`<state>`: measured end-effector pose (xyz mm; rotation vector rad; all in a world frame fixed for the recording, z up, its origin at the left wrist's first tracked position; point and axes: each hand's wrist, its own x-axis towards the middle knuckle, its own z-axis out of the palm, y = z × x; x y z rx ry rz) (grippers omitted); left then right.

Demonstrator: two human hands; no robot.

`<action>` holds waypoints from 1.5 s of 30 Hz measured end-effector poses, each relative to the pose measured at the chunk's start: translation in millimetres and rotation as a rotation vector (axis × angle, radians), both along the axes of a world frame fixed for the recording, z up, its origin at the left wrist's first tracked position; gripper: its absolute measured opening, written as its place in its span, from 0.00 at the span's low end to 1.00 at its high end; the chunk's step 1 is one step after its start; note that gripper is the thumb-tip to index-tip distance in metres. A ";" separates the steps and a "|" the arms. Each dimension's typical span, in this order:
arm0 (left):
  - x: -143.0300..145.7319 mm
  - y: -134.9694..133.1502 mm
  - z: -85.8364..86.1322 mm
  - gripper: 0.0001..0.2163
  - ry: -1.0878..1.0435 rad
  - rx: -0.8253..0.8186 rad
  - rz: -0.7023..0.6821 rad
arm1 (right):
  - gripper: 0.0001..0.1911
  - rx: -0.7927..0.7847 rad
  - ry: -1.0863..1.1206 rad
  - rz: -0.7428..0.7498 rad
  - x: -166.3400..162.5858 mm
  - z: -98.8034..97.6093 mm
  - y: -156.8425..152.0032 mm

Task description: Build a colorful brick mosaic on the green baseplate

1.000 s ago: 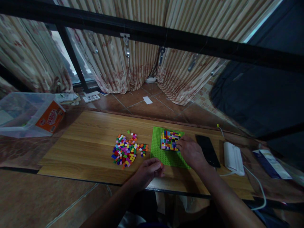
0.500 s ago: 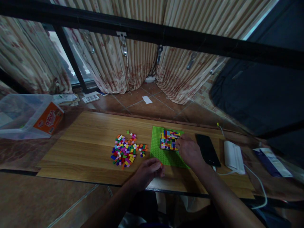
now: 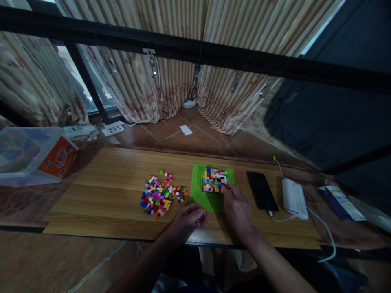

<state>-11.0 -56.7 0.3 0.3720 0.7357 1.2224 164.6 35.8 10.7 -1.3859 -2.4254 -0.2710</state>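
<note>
A green baseplate [image 3: 198, 193] lies on the wooden table [image 3: 104, 191], with a block of many-coloured small bricks [image 3: 214, 179] built on its far right part. My right hand [image 3: 236, 209] rests on the plate's near right corner, fingers reaching toward the block's near edge; whether it holds anything is hidden. My left hand [image 3: 188, 219] is curled near the table's front edge, pinching a small orange brick [image 3: 204, 211]. A loose pile of coloured bricks [image 3: 157, 195] lies left of the plate.
A black phone [image 3: 262, 195] and a white power bank [image 3: 293, 198] with a cable lie right of the plate. A clear plastic bin [image 3: 27, 156] with an orange box stands at the far left. Curtains and a black rail are behind.
My right hand has pulled back from the brick block toward me, onto the plate's near corner. The left hand keeps its pinch near the front edge. The view shifted slightly.
</note>
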 end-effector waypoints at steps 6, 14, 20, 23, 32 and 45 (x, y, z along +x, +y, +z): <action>0.9 1.6 -8.2 0.14 -0.026 -0.012 0.045 | 0.17 -0.061 0.202 -0.022 -4.6 5.0 -7.1; 0.4 1.2 -13.2 0.13 -0.022 0.041 0.036 | 0.14 -0.420 0.757 0.079 -29.6 11.1 -77.3; -0.7 0.0 -11.6 0.12 0.003 0.062 -0.009 | 0.12 -0.549 0.885 0.115 -35.2 15.6 -79.3; -0.9 0.5 -10.3 0.13 0.030 0.088 -0.040 | 0.11 -0.563 0.886 0.142 -35.1 15.8 -75.3; 1.2 1.4 -6.2 0.17 0.061 0.062 -0.036 | 0.12 -0.306 0.795 0.080 -20.3 15.6 -36.3; 2.0 1.0 -8.6 0.14 0.057 0.065 -0.048 | 0.18 -0.045 0.502 0.046 -7.9 -4.3 18.7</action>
